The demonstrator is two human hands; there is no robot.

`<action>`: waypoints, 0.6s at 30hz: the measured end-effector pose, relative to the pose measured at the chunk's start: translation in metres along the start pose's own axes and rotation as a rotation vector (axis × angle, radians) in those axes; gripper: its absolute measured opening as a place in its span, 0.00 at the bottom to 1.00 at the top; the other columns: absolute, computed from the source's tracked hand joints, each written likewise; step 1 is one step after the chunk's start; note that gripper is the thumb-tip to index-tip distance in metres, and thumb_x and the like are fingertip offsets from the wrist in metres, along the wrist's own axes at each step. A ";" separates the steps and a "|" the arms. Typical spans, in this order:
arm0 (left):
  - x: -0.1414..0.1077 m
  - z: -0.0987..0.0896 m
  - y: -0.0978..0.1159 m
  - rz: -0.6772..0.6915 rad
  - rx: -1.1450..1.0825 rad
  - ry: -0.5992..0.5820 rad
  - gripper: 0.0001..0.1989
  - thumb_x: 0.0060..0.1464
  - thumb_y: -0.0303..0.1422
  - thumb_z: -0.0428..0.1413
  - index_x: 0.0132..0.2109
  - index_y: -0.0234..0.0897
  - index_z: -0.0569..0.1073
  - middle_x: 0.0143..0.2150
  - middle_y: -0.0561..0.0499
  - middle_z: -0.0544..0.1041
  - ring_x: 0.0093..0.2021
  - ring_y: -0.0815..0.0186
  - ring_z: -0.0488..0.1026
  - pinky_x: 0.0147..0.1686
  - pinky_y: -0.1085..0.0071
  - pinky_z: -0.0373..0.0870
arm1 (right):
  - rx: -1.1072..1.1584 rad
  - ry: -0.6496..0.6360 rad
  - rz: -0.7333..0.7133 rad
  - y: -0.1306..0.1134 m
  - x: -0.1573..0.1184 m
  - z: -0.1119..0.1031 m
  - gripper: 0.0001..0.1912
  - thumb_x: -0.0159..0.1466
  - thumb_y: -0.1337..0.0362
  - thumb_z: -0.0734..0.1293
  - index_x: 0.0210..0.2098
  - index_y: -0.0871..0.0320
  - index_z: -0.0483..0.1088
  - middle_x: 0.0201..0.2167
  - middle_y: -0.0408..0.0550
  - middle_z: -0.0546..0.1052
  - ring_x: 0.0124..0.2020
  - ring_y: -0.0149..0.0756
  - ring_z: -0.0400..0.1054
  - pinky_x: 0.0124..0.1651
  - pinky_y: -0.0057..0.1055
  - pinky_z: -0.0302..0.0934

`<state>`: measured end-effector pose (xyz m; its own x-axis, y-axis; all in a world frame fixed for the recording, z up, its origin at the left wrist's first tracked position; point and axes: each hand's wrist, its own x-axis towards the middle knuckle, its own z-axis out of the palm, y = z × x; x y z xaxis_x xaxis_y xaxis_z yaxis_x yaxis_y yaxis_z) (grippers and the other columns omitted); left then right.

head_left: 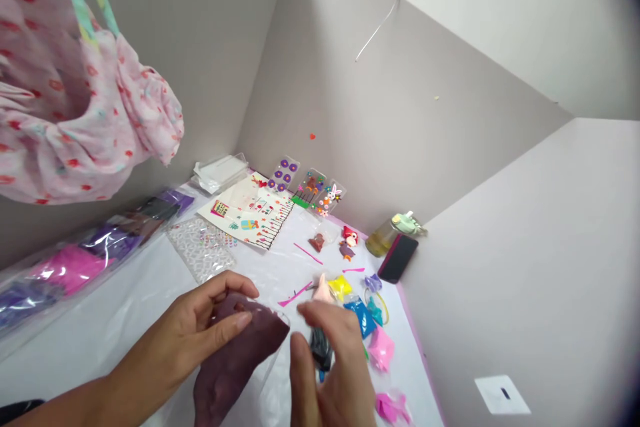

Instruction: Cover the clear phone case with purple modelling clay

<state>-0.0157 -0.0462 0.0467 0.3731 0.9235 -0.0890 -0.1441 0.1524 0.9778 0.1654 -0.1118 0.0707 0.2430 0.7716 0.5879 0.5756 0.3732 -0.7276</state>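
My left hand (200, 327) grips a clear plastic bag of dark maroon modelling clay (240, 353), its fingers pressing the lump from above. My right hand (333, 373) hangs just right of that bag with fingers apart, holding nothing I can see. Under its fingers lies a dark packet of clay (320, 349), partly hidden. Small packets spread beyond it: yellow (340, 287), blue (361, 317), pink (381, 348) and peach (323, 288). Thin magenta strips (295, 293) lie on the white table (125, 320) near my hands.
Small clay figures (350, 235) and cards of clay models (307, 188) stand at the back, beside a printed paper sheet (247, 213). A bottle (387, 235) and a phone (397, 258) sit right. Bagged coloured materials (70, 268) lie left, under a hanging pink cloth (75, 100).
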 end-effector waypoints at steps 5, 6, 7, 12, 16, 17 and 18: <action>0.037 0.003 -0.008 0.081 0.063 -0.005 0.17 0.56 0.50 0.61 0.45 0.45 0.74 0.38 0.52 0.77 0.41 0.57 0.75 0.38 0.68 0.72 | 0.377 -0.203 0.384 0.042 0.016 0.025 0.30 0.58 0.52 0.76 0.57 0.53 0.72 0.43 0.51 0.81 0.40 0.42 0.75 0.42 0.36 0.71; 0.045 0.003 -0.014 0.083 0.062 -0.009 0.17 0.56 0.50 0.62 0.45 0.44 0.74 0.38 0.52 0.77 0.40 0.57 0.75 0.38 0.68 0.72 | 0.497 -0.265 0.476 0.051 0.015 0.030 0.29 0.57 0.51 0.77 0.54 0.55 0.74 0.40 0.50 0.81 0.37 0.40 0.75 0.39 0.34 0.70; 0.051 0.003 -0.020 0.082 0.051 -0.012 0.17 0.57 0.50 0.61 0.45 0.44 0.74 0.37 0.52 0.77 0.40 0.57 0.75 0.38 0.68 0.72 | 0.597 -0.286 0.535 0.058 0.014 0.034 0.26 0.57 0.51 0.77 0.51 0.56 0.75 0.38 0.49 0.81 0.34 0.38 0.74 0.36 0.31 0.69; 0.068 -0.005 -0.056 0.025 0.019 -0.125 0.19 0.56 0.47 0.63 0.51 0.46 0.72 0.42 0.53 0.78 0.45 0.56 0.75 0.43 0.67 0.72 | 0.781 -0.231 0.676 0.089 0.000 0.055 0.19 0.55 0.51 0.78 0.38 0.59 0.78 0.24 0.42 0.76 0.21 0.28 0.64 0.25 0.23 0.61; 0.071 -0.013 -0.073 -0.046 -0.050 -0.204 0.25 0.52 0.47 0.66 0.54 0.48 0.70 0.42 0.52 0.79 0.44 0.54 0.75 0.43 0.65 0.71 | 0.796 -0.201 0.783 0.107 -0.020 0.067 0.23 0.52 0.44 0.78 0.31 0.58 0.75 0.18 0.40 0.73 0.15 0.27 0.59 0.20 0.24 0.60; 0.072 -0.013 -0.075 -0.069 -0.065 -0.210 0.26 0.51 0.48 0.66 0.54 0.47 0.70 0.41 0.52 0.79 0.42 0.54 0.75 0.42 0.65 0.70 | 0.798 -0.198 0.805 0.111 -0.026 0.070 0.24 0.51 0.43 0.77 0.30 0.57 0.74 0.17 0.41 0.73 0.14 0.27 0.58 0.19 0.25 0.59; 0.072 -0.014 -0.075 -0.083 -0.069 -0.207 0.27 0.50 0.49 0.66 0.54 0.47 0.70 0.40 0.52 0.79 0.42 0.55 0.75 0.41 0.65 0.70 | 0.797 -0.198 0.823 0.115 -0.032 0.073 0.24 0.51 0.42 0.77 0.30 0.56 0.74 0.16 0.40 0.72 0.13 0.27 0.57 0.18 0.25 0.59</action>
<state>0.0093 0.0137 -0.0355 0.5649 0.8163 -0.1208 -0.1648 0.2550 0.9528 0.1669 -0.0565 -0.0577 0.1486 0.9724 -0.1799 -0.3709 -0.1138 -0.9217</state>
